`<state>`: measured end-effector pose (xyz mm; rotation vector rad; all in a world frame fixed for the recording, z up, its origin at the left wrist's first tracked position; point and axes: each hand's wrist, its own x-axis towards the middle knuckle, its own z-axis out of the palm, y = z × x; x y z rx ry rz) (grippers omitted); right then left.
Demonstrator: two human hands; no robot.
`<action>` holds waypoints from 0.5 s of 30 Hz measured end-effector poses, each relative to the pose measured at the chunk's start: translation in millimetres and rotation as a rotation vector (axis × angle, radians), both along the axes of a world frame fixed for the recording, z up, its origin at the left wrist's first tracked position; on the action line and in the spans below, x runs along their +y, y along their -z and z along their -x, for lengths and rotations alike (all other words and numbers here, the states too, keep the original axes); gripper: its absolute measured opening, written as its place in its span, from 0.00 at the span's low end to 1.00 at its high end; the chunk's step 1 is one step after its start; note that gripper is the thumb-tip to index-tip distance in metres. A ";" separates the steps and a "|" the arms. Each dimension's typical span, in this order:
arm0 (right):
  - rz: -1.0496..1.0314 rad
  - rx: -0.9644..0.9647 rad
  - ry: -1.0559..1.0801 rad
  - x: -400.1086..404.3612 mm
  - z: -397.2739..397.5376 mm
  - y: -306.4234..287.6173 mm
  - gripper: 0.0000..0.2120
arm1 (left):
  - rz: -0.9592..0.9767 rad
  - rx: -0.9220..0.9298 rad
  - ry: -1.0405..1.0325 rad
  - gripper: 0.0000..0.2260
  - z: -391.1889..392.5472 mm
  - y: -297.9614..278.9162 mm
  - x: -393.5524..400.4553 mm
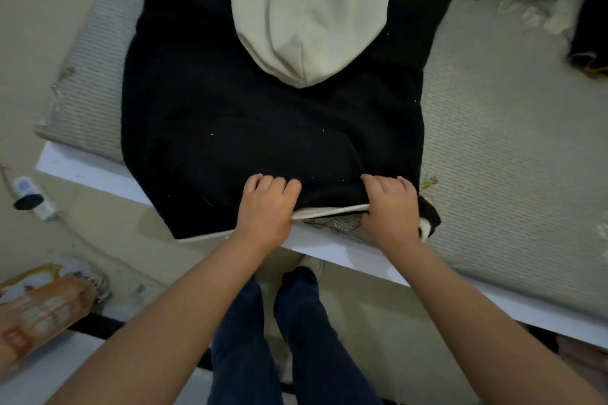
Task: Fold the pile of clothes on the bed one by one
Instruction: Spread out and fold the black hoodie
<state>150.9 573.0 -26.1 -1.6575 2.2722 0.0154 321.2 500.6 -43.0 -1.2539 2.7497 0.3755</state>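
A black hoodie (263,128) lies spread flat on the bed (493,158), its cream hood (309,13) folded down over the black body. My left hand (266,207) and my right hand (390,207) both grip the near edge of the hoodie at the bed's front, fingers curled over the black cloth. A cream inner band (329,211) shows stretched between the two hands. More dark clothes (585,10) lie at the far right of the bed.
The white bed frame edge (362,256) runs diagonally in front of me. My legs in dark jeans (296,339) stand against it. On the floor to the left lie a power strip (29,197) and an orange printed bag (42,302).
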 end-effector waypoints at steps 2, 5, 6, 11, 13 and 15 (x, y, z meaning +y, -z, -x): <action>0.062 -0.005 -0.071 -7.7 10.2 -11.9 0.29 | 0.107 0.079 -0.148 0.29 -18.1 5.3 12.3; 0.103 0.029 -0.131 -6.8 19.0 -27.3 0.33 | 0.136 0.145 -0.461 0.36 -47.5 14.7 21.3; 0.120 0.064 -0.172 -3.8 19.9 -30.4 0.32 | 0.121 0.190 -0.547 0.35 -54.1 17.0 22.5; 0.102 0.022 -0.215 3.0 21.8 -29.9 0.27 | -0.218 0.343 -0.803 0.31 -54.3 18.4 23.1; 0.084 0.002 -0.202 6.5 21.5 -26.7 0.27 | -0.238 0.288 -0.740 0.31 -53.0 22.4 18.6; 0.032 -0.022 -0.149 7.6 17.9 -21.3 0.29 | -0.229 0.230 -0.643 0.30 -54.9 26.1 8.3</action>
